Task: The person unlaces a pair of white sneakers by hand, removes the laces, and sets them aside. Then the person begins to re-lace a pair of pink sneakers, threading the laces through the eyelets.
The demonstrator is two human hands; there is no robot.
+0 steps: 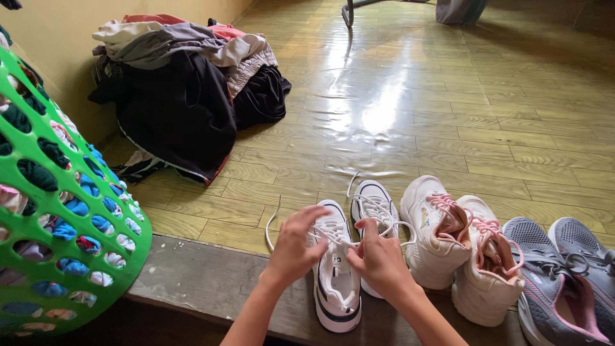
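Hands at mid-lacing over a white sneaker (336, 282). Left hand (296, 247) and right hand (379, 259) are both closed narrowly, each pinching a strand of the white lace (333, 236) above the shoe's upper eyelets; the exact crossing of the strands between the fingers is hidden, so whether a knot has begun cannot be told. One loose lace end (269, 225) curves out to the left over the floor (397, 109), which suggests the tying is not finished. The sneaker stands upright, toe toward the viewer, on a grey step (205, 282) at the edge of the wooden floor. Its mate (375, 205) stands touching it on the right, lace slack and looped upward, apparently untied as well. Just beside these stand cream sneakers with pink laces (458, 247), the laces loose, and next to them grey sneakers (564, 275) whose laces look tied. As judged, one shoe is in work and at least one more of the pair remains. Farther left a green basket (70, 256) holds mixed clothes; a clothes pile (186, 77) lies against the wall, well apart from the shoes.
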